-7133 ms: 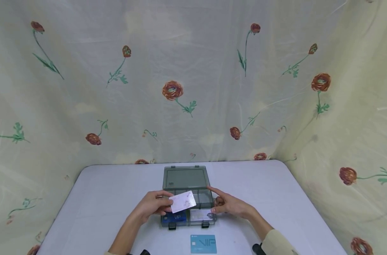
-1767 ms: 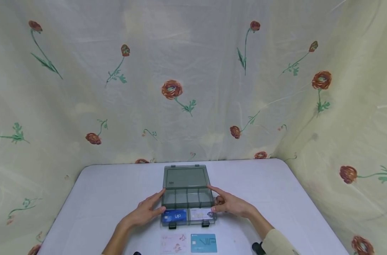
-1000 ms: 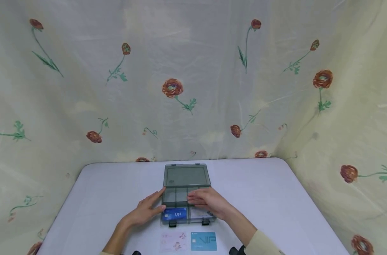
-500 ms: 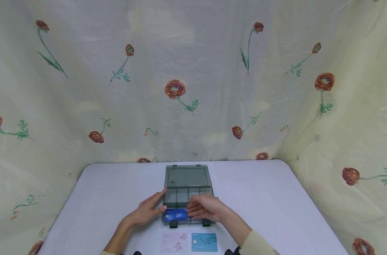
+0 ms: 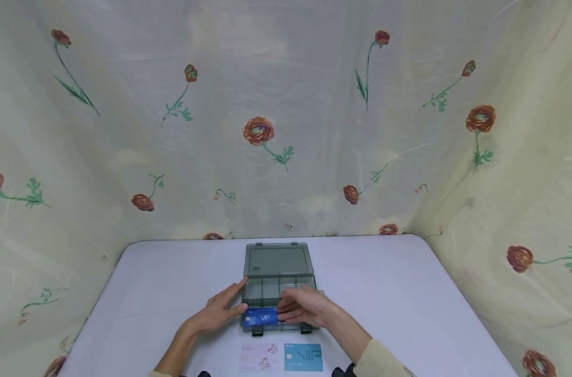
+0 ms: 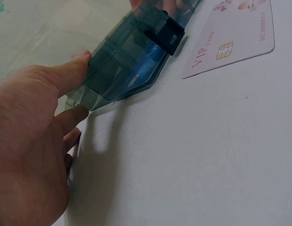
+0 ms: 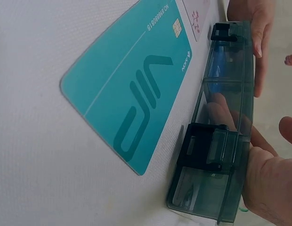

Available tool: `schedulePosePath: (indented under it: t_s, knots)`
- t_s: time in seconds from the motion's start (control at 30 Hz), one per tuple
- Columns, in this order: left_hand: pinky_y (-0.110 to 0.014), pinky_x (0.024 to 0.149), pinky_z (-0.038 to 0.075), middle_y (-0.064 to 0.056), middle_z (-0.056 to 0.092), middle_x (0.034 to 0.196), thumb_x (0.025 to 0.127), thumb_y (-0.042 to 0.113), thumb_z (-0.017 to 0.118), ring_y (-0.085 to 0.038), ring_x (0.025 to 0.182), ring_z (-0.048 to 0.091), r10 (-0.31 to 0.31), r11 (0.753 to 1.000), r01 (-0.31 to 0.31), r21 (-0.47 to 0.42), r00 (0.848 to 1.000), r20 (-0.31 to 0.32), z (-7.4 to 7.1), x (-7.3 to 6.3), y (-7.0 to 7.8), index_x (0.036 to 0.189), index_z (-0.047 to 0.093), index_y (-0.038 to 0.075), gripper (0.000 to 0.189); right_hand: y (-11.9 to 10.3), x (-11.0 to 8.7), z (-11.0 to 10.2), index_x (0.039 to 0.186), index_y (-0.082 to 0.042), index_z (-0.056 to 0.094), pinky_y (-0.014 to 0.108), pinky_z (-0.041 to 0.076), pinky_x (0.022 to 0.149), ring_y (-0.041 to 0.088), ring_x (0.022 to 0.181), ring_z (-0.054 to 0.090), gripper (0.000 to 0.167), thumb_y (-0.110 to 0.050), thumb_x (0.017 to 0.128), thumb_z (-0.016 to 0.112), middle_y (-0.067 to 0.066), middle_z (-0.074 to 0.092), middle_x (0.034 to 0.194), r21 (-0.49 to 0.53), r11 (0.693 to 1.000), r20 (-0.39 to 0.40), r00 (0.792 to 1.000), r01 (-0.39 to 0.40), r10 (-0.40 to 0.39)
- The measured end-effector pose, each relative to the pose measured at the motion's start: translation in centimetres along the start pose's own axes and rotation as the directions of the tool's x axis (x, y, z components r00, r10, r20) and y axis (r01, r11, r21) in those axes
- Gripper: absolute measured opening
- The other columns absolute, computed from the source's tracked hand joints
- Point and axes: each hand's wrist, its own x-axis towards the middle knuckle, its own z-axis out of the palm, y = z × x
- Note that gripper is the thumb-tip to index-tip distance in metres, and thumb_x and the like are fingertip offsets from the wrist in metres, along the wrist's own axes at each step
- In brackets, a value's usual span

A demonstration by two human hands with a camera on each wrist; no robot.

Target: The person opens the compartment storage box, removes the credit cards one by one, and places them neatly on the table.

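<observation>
Far and at both sides, one pale, creased cloth [image 5: 305,78] printed with red flowers on green stems. Below, one tabletop [image 5: 173,277], white and finely grained, far corners rounded. At the middle, one rectangular box [image 5: 254,302] of smoky see-through plastic, lid [image 5: 277,260] laid back on the far side, thin dividers across the far half. Two bare hands: left hand [image 5: 214,312] with fingers spread, touching the box's left wall; right hand [image 5: 305,306] with fingers dipped into the near right compartment, cannot tell whether pinching anything. Three thin, round-cornered cards plainly seen: teal card [image 5: 303,357] right and pink card [image 5: 259,357] left, slightly apart, flat on the tabletop just near of the box; blue card [image 5: 260,317] in the near left compartment. Two blocky black clasps [image 5: 257,331] on the near edge.
</observation>
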Motion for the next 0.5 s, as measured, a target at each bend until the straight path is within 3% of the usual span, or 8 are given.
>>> schedulePosePath:
  t_s: [0.5]
  knots:
    - [-0.07, 0.114, 0.004, -0.014, 0.024, 0.166, 0.104, 0.034, 0.056, -0.042, 0.153, 0.012, 0.017, 0.999, -0.016, -0.03, 1.0, 0.007, -0.07, -0.42, 0.44, 0.162, 0.023, 0.02, 0.068, 0.14, 0.15, 0.3, 0.122, 0.014, 0.063, 0.044, 0.058, 0.091, 0.036, 0.102, 0.072, 0.048, -0.027, 0.097, 0.059, 0.026, 0.067, 0.117, 0.0, 1.0, -0.019, 1.0, -0.005, 0.005]
